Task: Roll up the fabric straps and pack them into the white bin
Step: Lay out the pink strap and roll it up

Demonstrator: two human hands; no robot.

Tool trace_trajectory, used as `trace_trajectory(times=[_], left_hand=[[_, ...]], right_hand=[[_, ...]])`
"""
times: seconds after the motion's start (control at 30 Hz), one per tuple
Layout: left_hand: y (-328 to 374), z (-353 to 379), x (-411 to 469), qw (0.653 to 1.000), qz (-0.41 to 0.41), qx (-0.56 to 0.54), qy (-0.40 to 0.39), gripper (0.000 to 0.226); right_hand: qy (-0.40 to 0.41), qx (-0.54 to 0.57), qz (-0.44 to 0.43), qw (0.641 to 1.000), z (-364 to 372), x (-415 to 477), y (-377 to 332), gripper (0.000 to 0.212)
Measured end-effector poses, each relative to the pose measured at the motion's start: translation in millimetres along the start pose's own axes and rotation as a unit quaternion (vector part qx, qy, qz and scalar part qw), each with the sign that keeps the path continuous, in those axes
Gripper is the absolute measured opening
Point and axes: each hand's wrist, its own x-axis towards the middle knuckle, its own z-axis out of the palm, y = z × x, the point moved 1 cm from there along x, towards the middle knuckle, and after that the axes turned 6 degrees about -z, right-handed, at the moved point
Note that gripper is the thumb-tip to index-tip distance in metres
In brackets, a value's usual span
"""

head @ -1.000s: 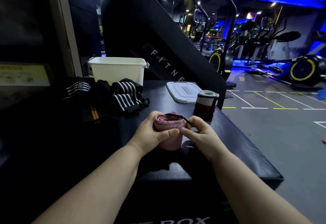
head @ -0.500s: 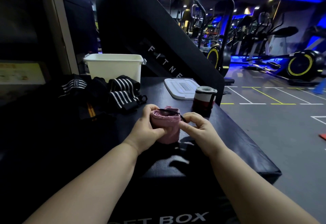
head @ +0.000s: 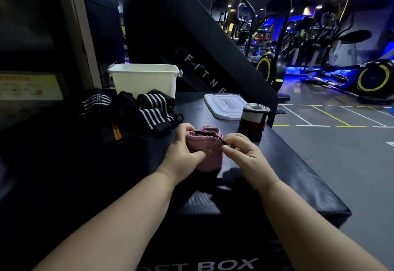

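From the head camera, both forearms reach forward over a black padded box (head: 294, 177). The left hand (head: 183, 155) grips a pink rolled strap (head: 210, 153) that stands on end on the box top: its thumb lies across the front of the roll and its fingers curl round the far side. A thin black loop (head: 207, 134) runs across the top of the roll toward the right. The right hand (head: 245, 153) sits just beside the roll's right edge with its fingers curled, and its thumb and forefinger pinch the end of that loop.

The pink roll is in the middle of the box top, well apart from the white bin (head: 145, 81), which stands at the far left edge with its top open. What lies inside it cannot be seen from here. In front of the bin lies a heap of black straps with white stripes (head: 154, 110) – unrolled, overlapping one another. To the right of the bin a white lid (head: 223, 105) lies flat, and just beside its near right corner a rolled strap in grey, white and dark red (head: 253, 118) stands upright. Behind the box rises a black stair machine (head: 181, 36).
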Motion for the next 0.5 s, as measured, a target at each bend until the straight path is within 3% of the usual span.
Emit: trace_trajectory(times=[0.17, 0.33, 0.5], left_hand=[[-3, 2, 3, 1.0, 0.004, -0.007, 0.001, 0.054], [-2, 2, 4, 1.0, 0.023, 0.013, 0.009, 0.054], [-1, 1, 3, 0.999, 0.039, 0.019, 0.009, 0.055]], right_hand=[[-0.043, 0.006, -0.015, 0.999, 1, 3, -1, 0.005], [-0.052, 0.067, -0.002, 0.996, 2, 3, 3, 0.013], [-0.037, 0.099, 0.031, 0.994, 2, 4, 10, 0.007]])
